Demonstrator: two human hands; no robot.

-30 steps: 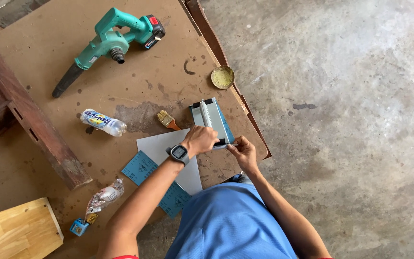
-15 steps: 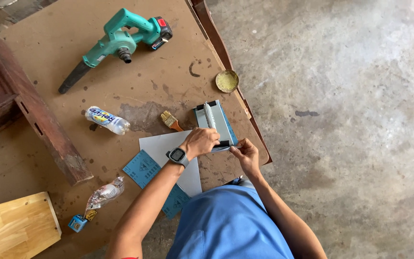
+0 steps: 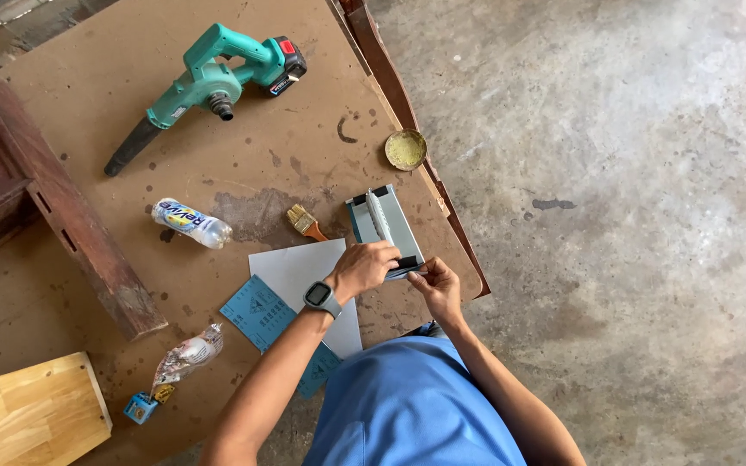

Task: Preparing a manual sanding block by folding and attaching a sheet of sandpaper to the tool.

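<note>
Both hands' fingers gripping grey sanding block (image 3: 386,226) near surface (image 3: 218,173) right edge, left hand (image 3: 366,266), right hand (image 3: 436,285), bare concrete floor (image 3: 632,216) beyond.

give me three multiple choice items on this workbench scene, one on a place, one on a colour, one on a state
1. Where does the paintbrush lie?
A. just left of the grey sanding block
B. on the concrete floor
C. on top of the blower

2. What colour is the body of the handheld blower?
A. yellow
B. teal green
C. white

3. How is the plastic bottle placed?
A. standing upright
B. lying on its side
C. held in a hand

Answers:
1 A, the brush rests on the brown board right beside the block that the left hand and right hand grip.
2 B, its housing is teal with a black nozzle.
3 B, it lies flat on the board, away from both hands.
</note>
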